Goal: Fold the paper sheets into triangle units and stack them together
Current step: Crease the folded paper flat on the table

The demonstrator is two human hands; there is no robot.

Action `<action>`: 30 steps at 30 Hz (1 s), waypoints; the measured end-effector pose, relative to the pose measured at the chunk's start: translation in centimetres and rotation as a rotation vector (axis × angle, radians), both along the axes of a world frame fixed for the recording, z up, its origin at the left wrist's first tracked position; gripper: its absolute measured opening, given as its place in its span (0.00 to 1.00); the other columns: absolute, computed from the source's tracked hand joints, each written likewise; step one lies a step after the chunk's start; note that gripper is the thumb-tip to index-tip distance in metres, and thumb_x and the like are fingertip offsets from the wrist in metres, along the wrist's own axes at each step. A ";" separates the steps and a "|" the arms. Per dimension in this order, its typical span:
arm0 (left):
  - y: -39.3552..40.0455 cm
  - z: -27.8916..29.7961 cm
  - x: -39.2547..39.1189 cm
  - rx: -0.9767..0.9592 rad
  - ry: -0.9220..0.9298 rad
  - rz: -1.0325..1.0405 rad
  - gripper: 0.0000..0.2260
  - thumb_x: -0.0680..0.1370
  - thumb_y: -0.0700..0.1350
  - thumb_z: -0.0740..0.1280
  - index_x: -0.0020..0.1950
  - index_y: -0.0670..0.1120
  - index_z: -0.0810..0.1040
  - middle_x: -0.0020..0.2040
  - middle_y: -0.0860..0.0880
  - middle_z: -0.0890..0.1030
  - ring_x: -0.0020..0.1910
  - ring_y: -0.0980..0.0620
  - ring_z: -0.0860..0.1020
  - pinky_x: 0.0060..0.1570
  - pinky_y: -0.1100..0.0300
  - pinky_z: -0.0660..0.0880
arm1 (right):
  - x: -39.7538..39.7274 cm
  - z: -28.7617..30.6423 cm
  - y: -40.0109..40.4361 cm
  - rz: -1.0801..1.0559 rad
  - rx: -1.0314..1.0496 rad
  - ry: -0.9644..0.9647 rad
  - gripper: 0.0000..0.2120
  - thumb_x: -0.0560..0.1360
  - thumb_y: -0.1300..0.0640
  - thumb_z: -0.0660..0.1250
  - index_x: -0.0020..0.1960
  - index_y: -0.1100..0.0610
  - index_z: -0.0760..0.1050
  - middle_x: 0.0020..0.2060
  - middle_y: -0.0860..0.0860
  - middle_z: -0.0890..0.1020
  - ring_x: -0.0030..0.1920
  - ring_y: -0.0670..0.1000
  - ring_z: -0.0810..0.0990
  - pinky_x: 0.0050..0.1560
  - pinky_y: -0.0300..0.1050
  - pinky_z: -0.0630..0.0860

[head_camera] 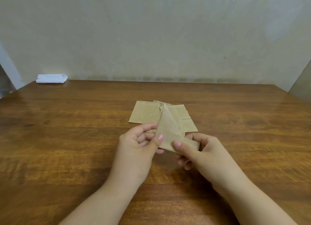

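— How much was on the bench (67,140)?
— One overlapping pile of flat paper sheets (144,113), count unclear. Just nearer than it, two hands, left (139,149) and right (200,150), both pinched one folded triangle unit (170,132). One white cloth (51,78) lay far left.

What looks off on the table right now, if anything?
Nothing is damaged or spilled. The flat sheets lie fanned out and overlapping rather than squared up, behind the folded piece that the left hand and right hand pinch above the table. A white bundle sits at the far left corner, apart from the work.
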State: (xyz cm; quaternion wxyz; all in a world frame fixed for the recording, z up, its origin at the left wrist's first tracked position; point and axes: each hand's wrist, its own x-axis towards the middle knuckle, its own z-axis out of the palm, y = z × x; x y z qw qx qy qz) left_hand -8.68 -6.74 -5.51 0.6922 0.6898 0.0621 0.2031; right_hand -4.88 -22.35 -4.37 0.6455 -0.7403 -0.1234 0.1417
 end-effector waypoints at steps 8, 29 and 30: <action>0.2 0.3 0.0 -0.207 0.083 -0.115 0.18 0.63 0.47 0.73 0.52 0.49 0.79 0.42 0.49 0.86 0.41 0.51 0.85 0.35 0.66 0.79 | 0.0 0.1 0.0 -0.040 0.093 -0.028 0.09 0.68 0.51 0.72 0.39 0.57 0.81 0.28 0.52 0.82 0.26 0.45 0.77 0.28 0.37 0.76; 0.5 0.2 0.0 -0.353 0.196 -0.267 0.10 0.74 0.38 0.69 0.54 0.40 0.79 0.45 0.42 0.86 0.43 0.48 0.85 0.36 0.65 0.79 | 0.1 0.0 -0.2 -0.024 0.115 -0.051 0.13 0.65 0.48 0.71 0.40 0.59 0.81 0.29 0.53 0.82 0.27 0.46 0.78 0.29 0.38 0.77; 0.5 0.2 0.0 -0.361 0.202 -0.271 0.10 0.74 0.37 0.68 0.55 0.39 0.79 0.45 0.42 0.86 0.44 0.48 0.85 0.36 0.65 0.80 | 0.2 0.0 -0.2 -0.030 0.118 -0.052 0.13 0.65 0.49 0.71 0.40 0.59 0.81 0.29 0.53 0.82 0.27 0.46 0.78 0.29 0.38 0.76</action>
